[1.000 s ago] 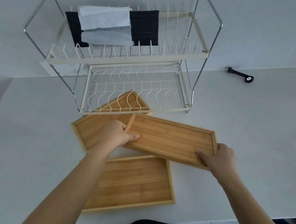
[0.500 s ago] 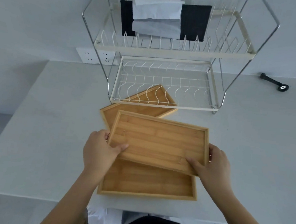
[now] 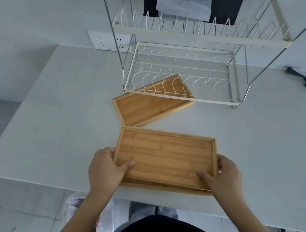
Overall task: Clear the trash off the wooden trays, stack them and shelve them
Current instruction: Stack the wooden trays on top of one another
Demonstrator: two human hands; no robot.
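A wooden tray (image 3: pixel 165 154) lies on top of a second tray (image 3: pixel 165 188), of which only the near rim shows. My left hand (image 3: pixel 107 167) grips the top tray's left end, thumb on its floor. My right hand (image 3: pixel 224 179) grips its right end the same way. A third wooden tray (image 3: pixel 145 107) lies slanted farther back, its far corner under the lower shelf (image 3: pixel 180 98) of the white wire rack (image 3: pixel 202 36). No trash shows on the trays.
The rack's upper shelf holds black and white folded cloths (image 3: pixel 185 5). A black tool (image 3: pixel 301 78) lies at the back right. A wall socket (image 3: pixel 109 41) sits behind the rack. A plastic bag (image 3: pixel 105 216) stands on the floor below the table's near edge.
Both hands have brought the held tray toward me and down over the near tray, so the two now line up. The view has tilted, with the rack now closer to the top.
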